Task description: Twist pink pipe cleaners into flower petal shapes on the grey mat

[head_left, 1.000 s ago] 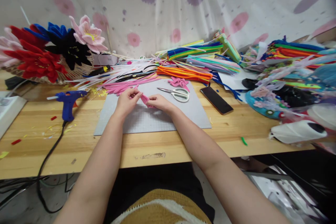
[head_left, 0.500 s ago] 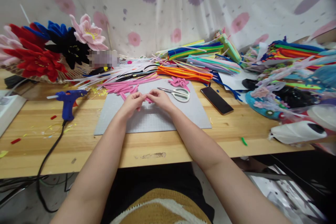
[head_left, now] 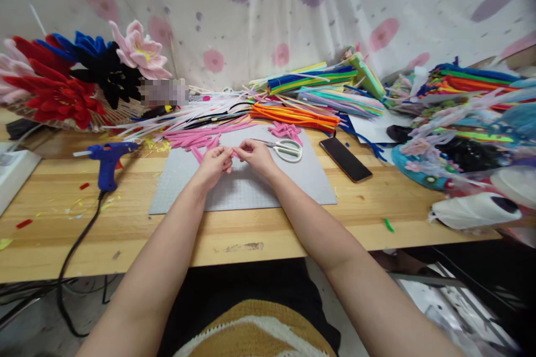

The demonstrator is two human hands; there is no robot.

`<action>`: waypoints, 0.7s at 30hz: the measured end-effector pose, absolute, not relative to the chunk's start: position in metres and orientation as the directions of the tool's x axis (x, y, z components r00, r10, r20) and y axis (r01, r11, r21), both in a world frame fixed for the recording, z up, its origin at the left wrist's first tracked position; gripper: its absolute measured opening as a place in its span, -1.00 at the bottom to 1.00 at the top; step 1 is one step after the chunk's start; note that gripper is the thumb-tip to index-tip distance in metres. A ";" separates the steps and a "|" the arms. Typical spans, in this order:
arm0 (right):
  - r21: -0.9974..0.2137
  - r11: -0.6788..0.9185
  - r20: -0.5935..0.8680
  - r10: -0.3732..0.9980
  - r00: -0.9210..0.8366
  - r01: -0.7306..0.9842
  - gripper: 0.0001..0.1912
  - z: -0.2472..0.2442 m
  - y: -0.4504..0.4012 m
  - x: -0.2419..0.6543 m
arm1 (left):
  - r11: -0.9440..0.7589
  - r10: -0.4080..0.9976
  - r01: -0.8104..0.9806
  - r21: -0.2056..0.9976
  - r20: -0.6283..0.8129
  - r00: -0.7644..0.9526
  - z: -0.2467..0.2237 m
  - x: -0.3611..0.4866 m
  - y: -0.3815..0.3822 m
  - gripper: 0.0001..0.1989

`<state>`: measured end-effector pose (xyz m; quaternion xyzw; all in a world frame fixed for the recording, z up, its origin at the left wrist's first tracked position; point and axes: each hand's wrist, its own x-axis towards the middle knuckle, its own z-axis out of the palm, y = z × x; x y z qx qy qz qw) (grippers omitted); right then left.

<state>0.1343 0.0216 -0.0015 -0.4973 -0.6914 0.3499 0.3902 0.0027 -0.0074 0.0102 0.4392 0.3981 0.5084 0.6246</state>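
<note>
Both forearms reach in from the bottom edge and angle inward, the hands meeting low over the gray mat (head_left: pixel 310 189). Left hand (head_left: pixel 215 166) has its fingers curled, thumb and index pinched on a small pink piece (head_left: pixel 235 152); right hand (head_left: pixel 256 157) pinches the same piece from the other side, knuckles up, fingertips almost meeting the left's. Most of the piece is hidden by fingers. Scissors (head_left: pixel 280 148) lie just beyond the right hand, white handles to the right, blades partly covered by that hand; can't tell if they touch. Pink stems (head_left: pixel 195 136) spread past the left hand, overlapping the mat's far left corner; a pink cluster (head_left: pixel 285 131) sits near its far right part. Orange bundle (head_left: pixel 295 117) right behind the mat, other colored bundles farther back. Phone (head_left: pixel 345 159) lies screen up, right of the mat. Blue glue gun (head_left: pixel 108 164) on its side at left, cord running off the near edge. Fuzzy flowers (head_left: pixel 62 97) stand back left; white roll (head_left: pixel 473 210) near the right end. Tabletop (head_left: pixel 360 217) is light wood, scuffed at the front, scraps scattered left. Pale curtain (head_left: pixel 347 11) with pink and purple blooms hangs behind.
</note>
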 end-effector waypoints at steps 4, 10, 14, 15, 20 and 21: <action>-0.866 0.269 0.196 0.958 -0.207 0.421 -0.70 -0.005 0.022 0.132 | 0.101 0.992 -0.349 0.932 -0.067 0.109 0.010 0.008 -0.008 -0.76; -0.857 0.257 0.197 0.964 -0.177 0.447 -0.70 -0.006 0.019 0.131 | 0.159 0.986 -0.389 0.907 -0.124 0.114 0.011 0.008 -0.007 -0.76; -0.846 0.260 0.231 0.966 -0.119 0.465 -0.69 -0.002 0.018 0.131 | 0.252 0.960 -0.381 0.890 -0.180 0.215 0.011 0.002 -0.005 -0.73; -0.843 0.265 0.244 0.964 -0.107 0.469 -0.69 -0.002 0.018 0.132 | 0.278 0.951 -0.369 0.887 -0.201 0.235 0.012 0.000 -0.005 -0.70; -0.835 0.281 0.263 0.959 -0.106 0.472 -0.70 -0.002 0.017 0.132 | 0.261 0.953 -0.326 0.909 -0.189 0.235 0.012 -0.002 -0.006 -0.74; -0.838 0.281 0.261 0.959 -0.107 0.469 -0.71 -0.002 0.017 0.132 | 0.245 0.956 -0.326 0.913 -0.172 0.236 0.012 -0.002 -0.006 -0.76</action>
